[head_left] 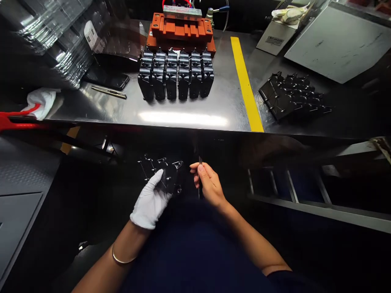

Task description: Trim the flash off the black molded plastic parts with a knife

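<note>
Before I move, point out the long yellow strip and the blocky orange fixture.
Long yellow strip [245,81], head view: middle of its flat top.
Blocky orange fixture [182,31], head view: middle of its upper block.

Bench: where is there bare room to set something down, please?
The bench shows bare metal between black blocks and yellow strip, and between pen and front edge. It is crowded behind the blocks, by the orange fixture, and at left rear, by phone and plastic packs.
</note>
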`<state>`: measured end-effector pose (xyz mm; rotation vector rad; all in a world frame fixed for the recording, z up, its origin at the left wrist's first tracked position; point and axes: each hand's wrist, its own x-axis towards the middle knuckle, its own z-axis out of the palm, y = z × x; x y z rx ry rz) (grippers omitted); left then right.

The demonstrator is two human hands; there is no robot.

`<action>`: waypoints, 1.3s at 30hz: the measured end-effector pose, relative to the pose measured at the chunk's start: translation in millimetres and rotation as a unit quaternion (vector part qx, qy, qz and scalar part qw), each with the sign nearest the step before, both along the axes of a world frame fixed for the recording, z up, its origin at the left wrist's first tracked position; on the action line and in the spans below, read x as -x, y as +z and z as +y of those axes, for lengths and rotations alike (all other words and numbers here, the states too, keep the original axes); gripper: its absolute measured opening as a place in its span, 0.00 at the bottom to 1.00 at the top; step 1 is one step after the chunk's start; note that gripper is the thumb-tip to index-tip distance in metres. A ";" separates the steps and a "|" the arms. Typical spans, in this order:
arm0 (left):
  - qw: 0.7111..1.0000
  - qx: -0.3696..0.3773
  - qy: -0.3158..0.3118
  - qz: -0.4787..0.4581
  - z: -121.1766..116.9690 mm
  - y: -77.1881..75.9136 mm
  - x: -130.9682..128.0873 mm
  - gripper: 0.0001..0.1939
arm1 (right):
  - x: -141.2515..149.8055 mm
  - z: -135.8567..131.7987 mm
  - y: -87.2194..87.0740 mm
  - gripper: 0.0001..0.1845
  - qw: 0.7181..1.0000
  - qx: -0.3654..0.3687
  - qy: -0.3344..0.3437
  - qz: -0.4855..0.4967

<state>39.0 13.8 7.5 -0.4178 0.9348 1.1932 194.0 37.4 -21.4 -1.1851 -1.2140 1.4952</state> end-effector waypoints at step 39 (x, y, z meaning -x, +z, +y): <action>0.995 0.020 -0.086 -0.049 -18.6 10.3 -4.6 0.15 | -19.8 -8.3 15.1 0.08 0.982 -0.189 -0.023 -0.010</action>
